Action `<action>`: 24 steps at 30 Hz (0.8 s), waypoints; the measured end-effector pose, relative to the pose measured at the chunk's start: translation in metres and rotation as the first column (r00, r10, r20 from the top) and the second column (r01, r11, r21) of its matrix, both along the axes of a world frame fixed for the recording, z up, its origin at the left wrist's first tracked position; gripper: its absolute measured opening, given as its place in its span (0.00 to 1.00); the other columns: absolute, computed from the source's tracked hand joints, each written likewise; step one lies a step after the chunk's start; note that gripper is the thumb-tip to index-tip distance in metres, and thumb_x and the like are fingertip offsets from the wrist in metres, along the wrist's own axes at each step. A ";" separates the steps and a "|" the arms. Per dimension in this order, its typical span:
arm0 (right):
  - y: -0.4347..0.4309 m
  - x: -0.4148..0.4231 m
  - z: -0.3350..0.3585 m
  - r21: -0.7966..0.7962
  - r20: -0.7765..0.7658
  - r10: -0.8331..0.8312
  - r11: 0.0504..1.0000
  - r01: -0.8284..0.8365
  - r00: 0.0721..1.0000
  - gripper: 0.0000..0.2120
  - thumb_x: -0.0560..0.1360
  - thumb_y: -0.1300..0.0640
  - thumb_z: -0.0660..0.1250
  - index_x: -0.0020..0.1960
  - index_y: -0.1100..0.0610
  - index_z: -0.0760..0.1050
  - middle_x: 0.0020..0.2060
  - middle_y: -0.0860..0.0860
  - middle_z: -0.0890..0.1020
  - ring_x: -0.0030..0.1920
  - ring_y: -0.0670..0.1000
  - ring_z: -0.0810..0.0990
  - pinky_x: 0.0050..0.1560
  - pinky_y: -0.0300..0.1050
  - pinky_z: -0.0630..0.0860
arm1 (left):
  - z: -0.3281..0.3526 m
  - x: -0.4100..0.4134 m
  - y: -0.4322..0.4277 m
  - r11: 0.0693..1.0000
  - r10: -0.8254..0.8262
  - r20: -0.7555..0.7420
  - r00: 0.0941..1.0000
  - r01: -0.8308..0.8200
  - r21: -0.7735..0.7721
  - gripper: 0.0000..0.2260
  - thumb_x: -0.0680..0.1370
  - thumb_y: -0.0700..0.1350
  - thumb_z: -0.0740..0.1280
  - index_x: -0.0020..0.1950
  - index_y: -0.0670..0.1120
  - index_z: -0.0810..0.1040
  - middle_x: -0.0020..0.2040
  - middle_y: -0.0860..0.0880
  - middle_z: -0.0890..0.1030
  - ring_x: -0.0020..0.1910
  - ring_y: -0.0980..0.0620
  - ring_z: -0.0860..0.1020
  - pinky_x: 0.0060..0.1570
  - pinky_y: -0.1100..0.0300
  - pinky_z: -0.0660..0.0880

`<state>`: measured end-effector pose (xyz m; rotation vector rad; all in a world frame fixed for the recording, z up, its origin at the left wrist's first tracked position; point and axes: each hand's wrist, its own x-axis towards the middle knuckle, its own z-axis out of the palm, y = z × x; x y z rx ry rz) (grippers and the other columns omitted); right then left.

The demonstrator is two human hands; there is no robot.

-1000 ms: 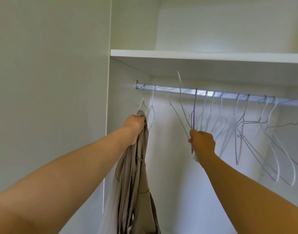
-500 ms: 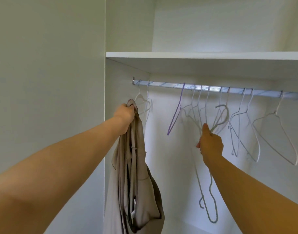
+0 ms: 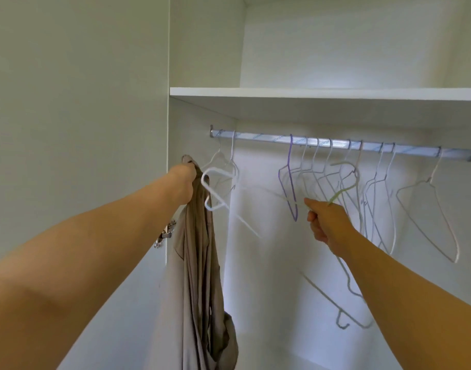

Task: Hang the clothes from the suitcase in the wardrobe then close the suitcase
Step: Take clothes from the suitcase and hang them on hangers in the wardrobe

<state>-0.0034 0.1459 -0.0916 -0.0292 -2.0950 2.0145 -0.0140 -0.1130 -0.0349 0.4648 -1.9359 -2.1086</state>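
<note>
Head view: left hand, fingers curled round the bunched top of the beige garment, which hangs vertical by the wardrobe left wall. Right hand, fisted on a wire hanger, hook upward, well right of the garment, below the rail.

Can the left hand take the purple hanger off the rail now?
Probably not: the left hand grips the bunched beige garment, so it is full. The purple hanger hangs nearer the right hand, which holds a pale hanger.
</note>
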 end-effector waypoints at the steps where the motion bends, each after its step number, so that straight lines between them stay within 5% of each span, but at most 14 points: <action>1: -0.003 0.000 0.000 0.089 0.011 0.004 0.996 -0.005 1.000 0.20 0.78 0.55 0.62 0.28 0.59 0.67 0.16 0.48 0.64 0.15 0.44 0.59 0.18 0.31 0.55 | 0.000 -0.005 -0.001 0.999 0.004 -0.010 1.000 -0.004 0.038 0.17 0.83 0.49 0.54 0.45 0.38 0.71 0.40 0.44 0.72 0.33 0.49 0.70 0.44 0.57 0.73; 3: -0.011 -0.001 -0.003 0.220 0.032 0.005 0.975 -0.012 0.999 0.20 0.78 0.54 0.63 0.29 0.59 0.69 0.21 0.51 0.66 0.20 0.46 0.61 0.19 0.32 0.56 | 0.005 -0.003 0.001 0.999 0.009 -0.026 1.000 -0.008 0.040 0.18 0.82 0.53 0.54 0.59 0.39 0.72 0.40 0.44 0.73 0.35 0.47 0.73 0.42 0.56 0.74; 6: -0.025 -0.003 -0.004 0.281 0.021 -0.004 0.960 -0.002 1.000 0.20 0.79 0.53 0.61 0.29 0.59 0.71 0.21 0.50 0.64 0.22 0.48 0.60 0.20 0.35 0.57 | 0.007 -0.001 0.003 0.997 -0.074 -0.042 0.996 0.073 -0.029 0.14 0.82 0.52 0.56 0.56 0.43 0.70 0.38 0.44 0.73 0.34 0.49 0.73 0.35 0.58 0.72; 10: -0.036 -0.005 -0.003 0.308 -0.015 -0.014 0.951 0.018 1.000 0.18 0.79 0.53 0.60 0.32 0.57 0.75 0.23 0.51 0.65 0.24 0.48 0.62 0.22 0.36 0.59 | 0.003 -0.008 -0.009 0.987 -0.122 -0.032 0.992 0.118 -0.110 0.19 0.81 0.53 0.56 0.63 0.41 0.71 0.44 0.42 0.75 0.45 0.46 0.75 0.52 0.54 0.73; 15: -0.038 -0.008 -0.001 0.310 -0.021 -0.022 0.950 0.027 1.000 0.18 0.79 0.54 0.60 0.33 0.57 0.75 0.25 0.52 0.66 0.24 0.47 0.62 0.18 0.34 0.60 | -0.005 -0.009 -0.033 0.996 -0.092 -0.033 0.995 0.092 -0.014 0.16 0.81 0.51 0.58 0.61 0.41 0.72 0.39 0.44 0.74 0.35 0.49 0.74 0.37 0.57 0.73; 20: -0.068 -0.018 0.000 0.322 -0.028 0.001 0.947 0.008 1.000 0.15 0.78 0.56 0.62 0.33 0.56 0.74 0.26 0.50 0.68 0.27 0.47 0.64 0.26 0.38 0.60 | -0.012 -0.012 -0.021 0.977 -0.209 -0.062 0.976 0.211 0.026 0.11 0.82 0.49 0.57 0.56 0.43 0.74 0.42 0.45 0.76 0.39 0.48 0.75 0.52 0.54 0.74; 23: -0.094 -0.024 -0.002 0.350 -0.017 0.022 0.937 -0.014 1.000 0.05 0.78 0.56 0.61 0.49 0.54 0.76 0.30 0.48 0.67 0.29 0.46 0.64 0.28 0.38 0.60 | -0.013 -0.009 -0.002 0.943 -0.317 -0.147 0.937 0.329 0.059 0.09 0.82 0.46 0.56 0.46 0.46 0.72 0.41 0.45 0.77 0.38 0.50 0.76 0.47 0.57 0.74; 24: -0.101 -0.026 -0.004 0.325 0.011 0.037 0.945 -0.038 0.999 0.11 0.78 0.55 0.61 0.59 0.52 0.73 0.31 0.47 0.66 0.29 0.45 0.64 0.27 0.37 0.60 | -0.013 -0.007 0.004 0.924 -0.356 -0.183 0.916 0.374 0.076 0.08 0.82 0.45 0.56 0.46 0.46 0.72 0.41 0.45 0.77 0.38 0.50 0.76 0.46 0.58 0.74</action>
